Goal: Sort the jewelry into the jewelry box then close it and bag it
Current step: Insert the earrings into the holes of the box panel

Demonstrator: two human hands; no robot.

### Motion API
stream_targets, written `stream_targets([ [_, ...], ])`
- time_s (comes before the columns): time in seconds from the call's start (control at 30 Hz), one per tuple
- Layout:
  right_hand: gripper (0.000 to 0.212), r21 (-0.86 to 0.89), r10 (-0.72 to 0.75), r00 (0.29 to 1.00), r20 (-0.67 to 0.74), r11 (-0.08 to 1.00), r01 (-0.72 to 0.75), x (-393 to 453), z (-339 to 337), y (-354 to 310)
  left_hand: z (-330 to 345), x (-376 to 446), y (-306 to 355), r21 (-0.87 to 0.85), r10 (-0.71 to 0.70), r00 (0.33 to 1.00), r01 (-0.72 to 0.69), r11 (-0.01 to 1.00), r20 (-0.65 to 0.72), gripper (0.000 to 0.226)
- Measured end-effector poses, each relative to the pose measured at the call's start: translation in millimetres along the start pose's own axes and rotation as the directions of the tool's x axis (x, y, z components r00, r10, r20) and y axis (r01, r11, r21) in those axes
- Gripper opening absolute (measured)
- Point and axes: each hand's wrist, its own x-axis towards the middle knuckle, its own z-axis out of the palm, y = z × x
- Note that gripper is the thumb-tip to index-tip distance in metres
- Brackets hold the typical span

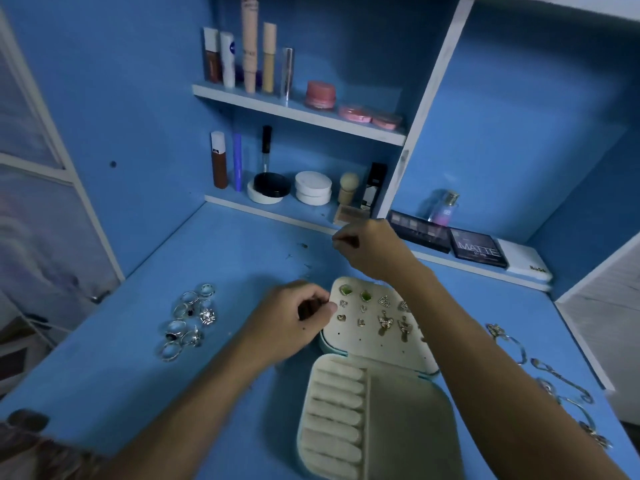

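The room is all blue: a blue desk (225,251) with blue shelves (298,114) of make-up behind it.

On the left of the desk lies a pile of rings (190,320), not yet in the box. Next comes the left hand (294,317). Its fingers are curled, and its thumb and fingertips press against the left edge of the earring panel (374,323). I cannot tell if it pinches anything small.

The jewelry box (374,403) lies open in the middle, just in front of the person. Its long side runs from the person toward the shelves. The ring rolls sit in the near half, and the earring panel leans up at the far end, holding several earrings.

The right hand (367,251) hangs above the panel's far end, fingers pinched together. It may hold something tiny, but it is too small to see.

On the right lie bracelets (554,375), near the desk edge.

A tiny piece could slip and get lost. The right arm could bump the bracelets off the desk.
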Motion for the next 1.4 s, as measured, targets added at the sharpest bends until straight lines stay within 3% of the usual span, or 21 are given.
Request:
stream_targets([
  [0.1,0.013,0.02,-0.026,0.997,0.066,0.999,0.025,19,11,-4,0,0,0,-0.003,0.014,1.0,-0.014,1.0,0.006,0.01],
  [0.3,0.023,-0.042,0.064,0.978,0.197,0.997,-0.057,39,28,-13,-2,0,1,-0.019,0.012,1.0,-0.012,1.0,0.02,0.009],
  [1.1,0.016,-0.071,0.233,0.946,0.226,0.972,-0.222,52,35,-22,-2,1,3,0.001,0.026,1.0,-0.026,1.0,0.01,0.009],
  [1.4,0.017,-0.034,0.215,0.967,0.135,0.977,-0.212,36,11,-12,-2,0,3,0.015,0.037,0.999,-0.037,0.999,0.003,0.009],
])
